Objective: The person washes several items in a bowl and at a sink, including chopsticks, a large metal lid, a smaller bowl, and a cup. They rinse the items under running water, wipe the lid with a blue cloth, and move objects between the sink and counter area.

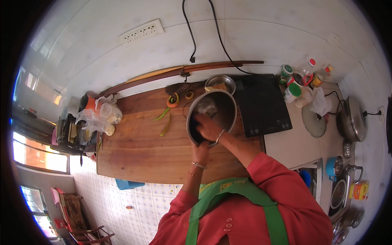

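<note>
A deep metal basin (228, 114) is tilted above the wooden counter, its opening towards me. My left hand (200, 150) grips its lower rim. Inside the basin is my right hand (209, 128), its fingers blurred and partly lost in the dark interior. Whether they hold anything is hidden. Just behind the basin, a smaller metal bowl (221, 80) contains yellowish pieces of food. To the left, two green chili peppers (165, 125) lie on the boards, close to an orange ring-shaped piece (173, 101).
A black induction cooktop (263, 105) sits right of the basin, with several jars and bottles (301, 76) beyond it. Plastic bags (102, 114) crowd the counter's left end. A glass lid (314, 121) and a lidded metal pan (352, 119) stand at right. Black cables (219, 27) hang down the wall.
</note>
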Demonstrator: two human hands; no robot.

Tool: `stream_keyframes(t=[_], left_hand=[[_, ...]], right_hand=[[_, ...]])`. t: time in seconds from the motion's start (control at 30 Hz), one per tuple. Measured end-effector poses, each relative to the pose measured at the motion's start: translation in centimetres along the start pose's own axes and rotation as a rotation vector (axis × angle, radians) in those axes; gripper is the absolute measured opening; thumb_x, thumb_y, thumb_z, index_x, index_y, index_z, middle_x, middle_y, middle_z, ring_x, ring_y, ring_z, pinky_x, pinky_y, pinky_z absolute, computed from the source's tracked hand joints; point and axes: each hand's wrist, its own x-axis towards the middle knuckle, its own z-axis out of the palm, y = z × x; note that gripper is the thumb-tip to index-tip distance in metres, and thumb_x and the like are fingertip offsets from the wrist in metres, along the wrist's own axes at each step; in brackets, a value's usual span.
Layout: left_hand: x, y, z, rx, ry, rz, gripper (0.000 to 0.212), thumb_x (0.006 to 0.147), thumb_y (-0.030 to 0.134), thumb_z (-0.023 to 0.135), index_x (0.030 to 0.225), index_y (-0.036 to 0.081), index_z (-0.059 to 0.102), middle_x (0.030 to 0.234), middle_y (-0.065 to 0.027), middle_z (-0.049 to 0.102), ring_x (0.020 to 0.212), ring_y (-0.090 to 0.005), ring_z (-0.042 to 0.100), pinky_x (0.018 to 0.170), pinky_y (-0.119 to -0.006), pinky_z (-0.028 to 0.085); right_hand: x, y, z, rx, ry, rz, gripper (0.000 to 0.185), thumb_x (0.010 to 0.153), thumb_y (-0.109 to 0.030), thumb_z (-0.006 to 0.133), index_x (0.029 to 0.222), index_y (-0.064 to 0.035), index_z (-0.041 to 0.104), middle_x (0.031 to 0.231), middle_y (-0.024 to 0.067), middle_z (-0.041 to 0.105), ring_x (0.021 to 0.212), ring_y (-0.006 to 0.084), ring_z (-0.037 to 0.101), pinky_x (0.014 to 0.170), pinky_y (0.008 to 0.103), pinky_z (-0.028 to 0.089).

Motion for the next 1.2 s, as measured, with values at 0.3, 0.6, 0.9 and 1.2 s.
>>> stream_keyframes(t=[0.3,0.6,0.9,1.2], left_hand=[[-0.9,2.1,0.8,0.270,-0.133,0.278,0.086,0.059,-0.020,0.034,0.139,0.006,0.017,0.134,-0.0102,0.028,0.124,-0.0235,0.030,0.104,-0.032,0.023],[2.1,3.5,-2.1,-0.048,0.192,0.113,0.042,0.078,0.000,0.051,0.118,0.008,0.042,0.109,-0.0095,0.052,0.093,-0.0224,0.055,0.065,-0.038,0.053],[-1.8,-4.1,1.4,-0.187,0.194,-0.122,0.038,0.084,0.009,0.056,0.120,0.008,0.043,0.114,-0.0077,0.054,0.099,-0.0224,0.056,0.078,-0.035,0.052],[-5.8,-7.0,2.6,-0.131,-0.101,-0.647,0.009,0.086,0.019,0.052,0.091,0.012,0.051,0.075,-0.0026,0.053,0.047,-0.0064,0.043,0.028,-0.016,0.025]], right_hand=[[-1.5,-0.7,-3.0,-0.170,-0.665,0.222,0.040,0.075,-0.017,0.045,0.113,-0.0104,0.055,0.107,0.0204,0.057,0.100,0.0339,0.054,0.087,0.0401,0.043],[-12.0,4.0,-4.5,0.262,-0.703,0.644,0.041,0.070,-0.012,0.050,0.110,-0.0062,0.057,0.101,0.0180,0.061,0.096,0.0298,0.058,0.083,0.0364,0.044],[-14.4,1.7,-11.3,1.163,0.268,0.836,0.036,0.077,-0.008,0.053,0.111,0.0027,0.052,0.093,0.0057,0.060,0.078,0.0127,0.057,0.069,0.0250,0.047],[-15.1,4.1,-11.2,0.415,0.452,0.503,0.045,0.092,-0.036,0.043,0.115,0.0011,0.049,0.104,0.0117,0.058,0.093,0.0170,0.055,0.081,0.0294,0.043]])
